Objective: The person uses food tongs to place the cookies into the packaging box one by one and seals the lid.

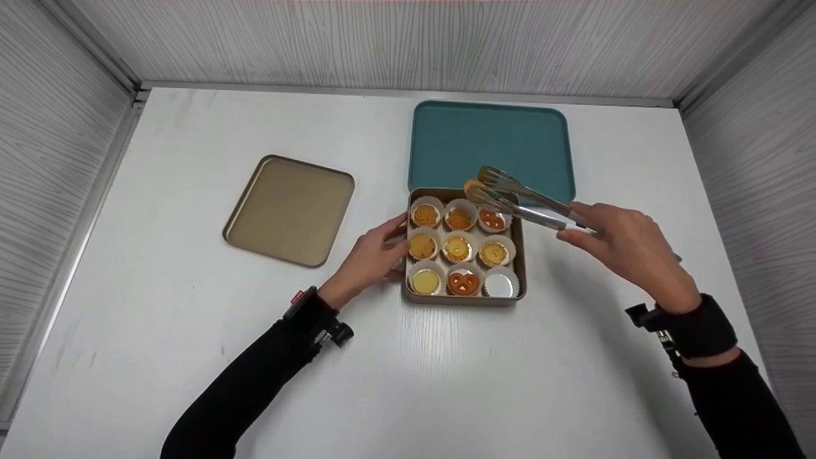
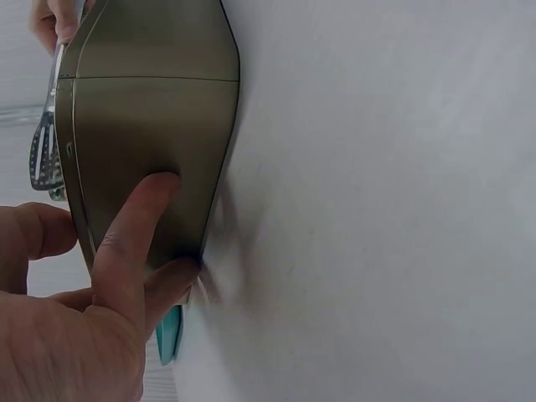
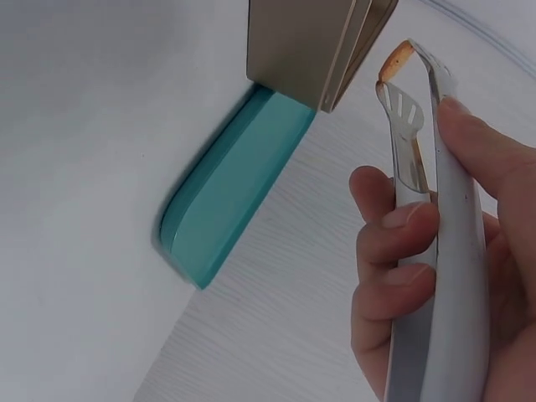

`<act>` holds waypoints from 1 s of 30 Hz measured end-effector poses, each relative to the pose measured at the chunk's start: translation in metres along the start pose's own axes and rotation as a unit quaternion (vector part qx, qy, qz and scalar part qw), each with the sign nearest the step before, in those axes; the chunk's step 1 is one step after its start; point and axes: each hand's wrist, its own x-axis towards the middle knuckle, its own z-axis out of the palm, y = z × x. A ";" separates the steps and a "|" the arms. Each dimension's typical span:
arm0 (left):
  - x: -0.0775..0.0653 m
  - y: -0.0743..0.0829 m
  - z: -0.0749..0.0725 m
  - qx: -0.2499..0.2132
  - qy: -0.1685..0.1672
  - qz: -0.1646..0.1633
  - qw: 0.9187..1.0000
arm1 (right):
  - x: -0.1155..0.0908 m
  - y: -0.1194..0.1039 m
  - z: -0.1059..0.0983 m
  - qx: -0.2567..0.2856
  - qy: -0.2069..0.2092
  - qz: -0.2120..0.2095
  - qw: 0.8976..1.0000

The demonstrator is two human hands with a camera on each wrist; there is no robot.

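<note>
A square gold tin [image 1: 464, 301] holds several white paper cups with cookies [image 1: 458, 249]. The near right cup [image 1: 501, 284] shows only its pale bottom. My left hand [image 1: 371, 258] steadies the tin's left side, thumb at the rim and fingers against the outer wall [image 2: 155, 126]. In my right hand [image 1: 628, 245] is a pair of slotted metal tongs [image 1: 542, 213], its handles between thumb and curled fingers. A golden-brown cookie [image 3: 396, 61] is pinched between the tong tips, above the tin's far right part in the head view.
Behind the tin lies a teal tray [image 1: 491, 140], its near edge right at the tin. A flat gold lid [image 1: 290, 210] rests on the white table [image 1: 382, 382] at the left. Grey wood-grain panels [image 1: 382, 44] border the table at the back and sides.
</note>
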 end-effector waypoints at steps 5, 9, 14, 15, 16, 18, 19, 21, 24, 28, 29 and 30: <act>0.001 -0.001 0.001 -0.035 -0.010 -0.010 0.999 | -0.015 0.010 -0.008 0.003 0.005 -0.017 1.000; 0.000 -0.001 0.001 -0.067 -0.011 -0.022 0.997 | -0.024 0.017 -0.015 0.001 -0.014 -0.022 1.000; 0.001 0.000 0.001 -0.067 -0.002 -0.020 0.998 | -0.035 0.020 -0.023 0.009 -0.044 -0.011 0.999; 0.001 0.000 0.001 -0.066 -0.002 -0.021 0.998 | -0.036 0.020 -0.025 0.010 -0.047 -0.010 0.999; 0.001 0.000 0.001 -0.066 -0.002 -0.022 0.998 | -0.038 0.020 -0.027 0.009 -0.050 -0.009 0.999; 0.001 0.000 0.001 -0.062 -0.002 -0.027 0.998 | -0.040 0.020 -0.030 0.006 -0.055 -0.017 0.998; 0.001 0.001 0.001 -0.061 -0.002 -0.031 0.998 | -0.041 0.020 -0.031 0.004 -0.056 -0.022 0.998; 0.001 0.001 0.001 -0.062 -0.004 -0.035 0.997 | -0.043 0.020 -0.033 -0.002 -0.058 -0.038 0.998; 0.000 0.002 0.000 -0.059 -0.003 -0.035 0.998 | -0.046 0.018 -0.037 -0.017 -0.061 -0.066 0.996; 0.000 0.001 -0.001 -0.055 0.000 -0.032 0.998 | -0.049 0.011 -0.043 -0.049 -0.064 -0.096 0.992; 0.000 0.001 -0.001 -0.057 -0.001 -0.033 0.998 | -0.050 0.009 -0.045 -0.057 -0.063 -0.101 0.991; 0.000 0.001 -0.001 -0.058 0.000 -0.032 0.998 | -0.050 0.007 -0.046 -0.065 -0.061 -0.105 0.990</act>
